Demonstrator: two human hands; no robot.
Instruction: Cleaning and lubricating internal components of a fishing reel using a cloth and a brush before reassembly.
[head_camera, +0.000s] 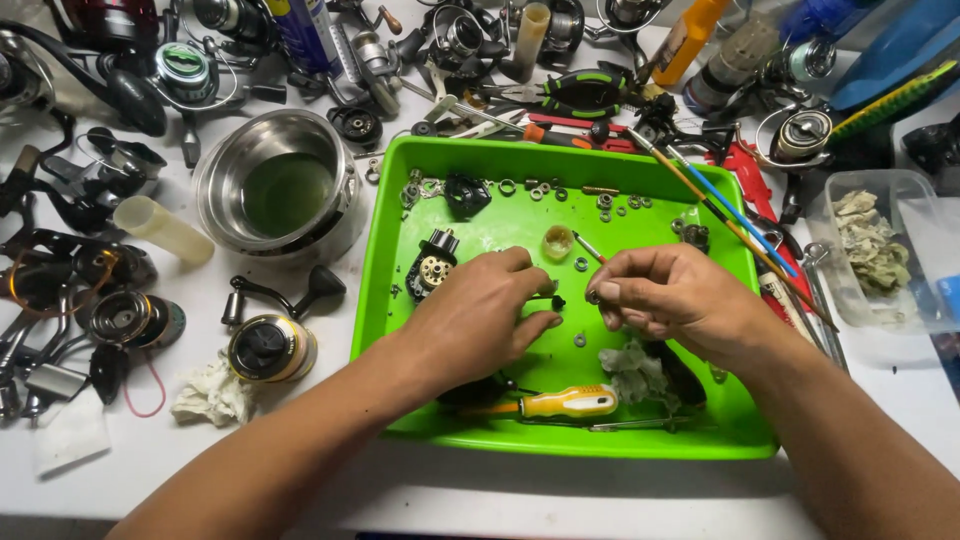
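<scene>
At about eleven o'clock, along the top edge, stood a blue spray can (303, 30) bearing a label with yellow and white patches. At one o'clock lay an orange bottle-shaped container (690, 38), tilted. At three o'clock sat a clear plastic tub (880, 255), possibly holding crumpled greyish tissue. No signs or screens showed.

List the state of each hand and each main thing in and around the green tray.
left hand: pinching a small dark part
right hand: pinching a small ring
green tray: flat on the table
yellow-handled screwdriver: lying in the tray
steel bowl: upright, holds greenish liquid
</scene>
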